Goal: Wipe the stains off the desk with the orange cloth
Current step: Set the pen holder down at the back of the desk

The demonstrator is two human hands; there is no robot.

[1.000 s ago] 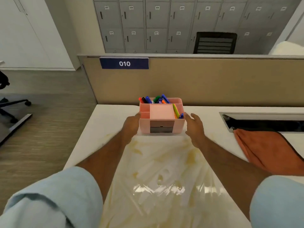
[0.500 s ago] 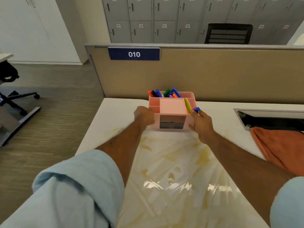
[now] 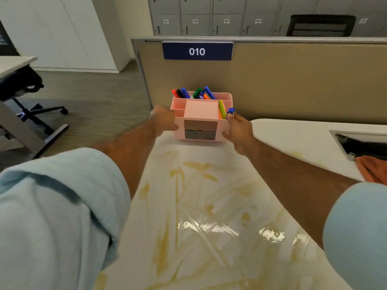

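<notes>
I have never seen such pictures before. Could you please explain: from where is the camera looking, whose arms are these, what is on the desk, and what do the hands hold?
There is no machine here. The camera sits on a person's head and looks forward and down, so the two bare arms with light blue sleeves are the wearer's own. The left hand and the right hand grip the two sides of a pink desk organizer, which is full of coloured markers. It stands at the far edge of the white desk, against a beige partition with the sign 010. Yellowish stains are smeared over the desk in front of the person. The orange cloth lies untouched at the right edge, beside a cable opening.
</notes>
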